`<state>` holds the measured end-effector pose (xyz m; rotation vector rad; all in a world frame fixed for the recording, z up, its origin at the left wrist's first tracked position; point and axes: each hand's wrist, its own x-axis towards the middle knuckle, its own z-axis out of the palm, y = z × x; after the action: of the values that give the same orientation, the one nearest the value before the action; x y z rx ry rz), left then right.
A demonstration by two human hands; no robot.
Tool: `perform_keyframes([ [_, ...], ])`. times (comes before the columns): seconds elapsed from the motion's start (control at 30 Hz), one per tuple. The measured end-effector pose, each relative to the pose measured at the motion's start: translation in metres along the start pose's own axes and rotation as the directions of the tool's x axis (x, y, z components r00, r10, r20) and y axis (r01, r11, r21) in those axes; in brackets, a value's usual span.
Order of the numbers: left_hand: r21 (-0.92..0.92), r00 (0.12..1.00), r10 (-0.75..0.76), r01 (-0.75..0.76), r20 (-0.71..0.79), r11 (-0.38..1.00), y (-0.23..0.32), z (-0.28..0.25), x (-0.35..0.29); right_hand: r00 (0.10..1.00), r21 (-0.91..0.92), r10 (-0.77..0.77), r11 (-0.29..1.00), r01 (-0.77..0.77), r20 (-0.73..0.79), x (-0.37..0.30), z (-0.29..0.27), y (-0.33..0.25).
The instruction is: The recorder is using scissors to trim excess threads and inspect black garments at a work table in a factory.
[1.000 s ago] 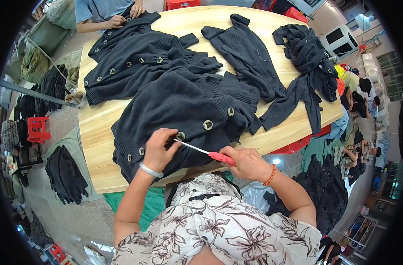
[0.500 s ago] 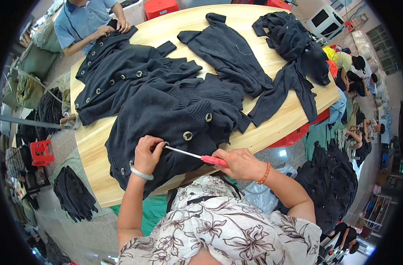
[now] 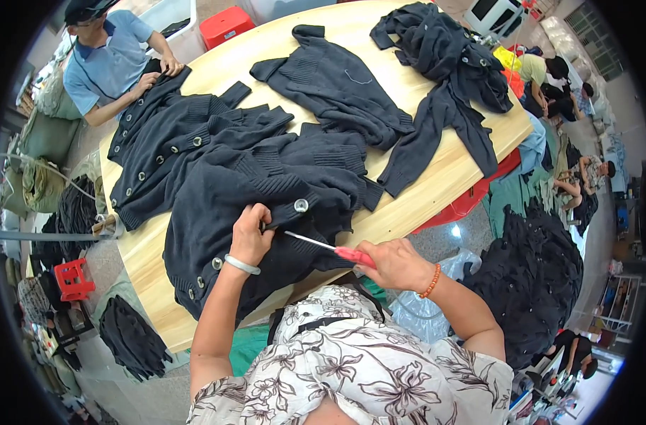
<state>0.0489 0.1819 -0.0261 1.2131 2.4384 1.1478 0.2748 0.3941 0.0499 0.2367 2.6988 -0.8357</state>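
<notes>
wooden table [image 3: 415, 209] below, our left hand [image 3: 250, 237] pinches the cardigan [image 3: 224, 191]; our right hand [image 3: 393, 265] clasps the tool [image 3: 347, 253], tip now backed off, seemingly pausing.

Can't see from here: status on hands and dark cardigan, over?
Left hand pinching dark cardigan. Right hand gripping red-handled tool, tip near left hand. Other cardigans beyond, clear of hands.

Now showing dark knit [image 3: 291, 258] between left hand [image 3: 251, 237] and the visible rod of the red-handled tool [image 3: 347, 253], instead of meeting; down from two buttons to one button [image 3: 301, 205] beyond that hand's right.
</notes>
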Motion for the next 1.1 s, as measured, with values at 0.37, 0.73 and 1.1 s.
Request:
perform_keyframes([
  [0.37, 0.208, 0.955, 0.291, -0.274, -0.056, 0.939, 0.059, 0.025, 0.017, 0.969, 0.092, 0.012, 0.996, 0.011, -0.247, -0.016, 0.008, 0.040],
  [0.73, 0.236, 0.992, 0.078, -0.100, 0.102, 0.967, 0.029, 0.057, 0.043, 0.987, 0.008, 0.150, 0.989, -0.150, -0.055, -0.011, -0.004, 0.040],
  [1.1, 0.051, 0.828, -0.001, 0.035, -0.561, 0.998, 0.051, -0.002, -0.043, 0.985, 0.184, 0.018, 0.983, 0.014, -0.171, 0.004, 0.009, 0.048],
])
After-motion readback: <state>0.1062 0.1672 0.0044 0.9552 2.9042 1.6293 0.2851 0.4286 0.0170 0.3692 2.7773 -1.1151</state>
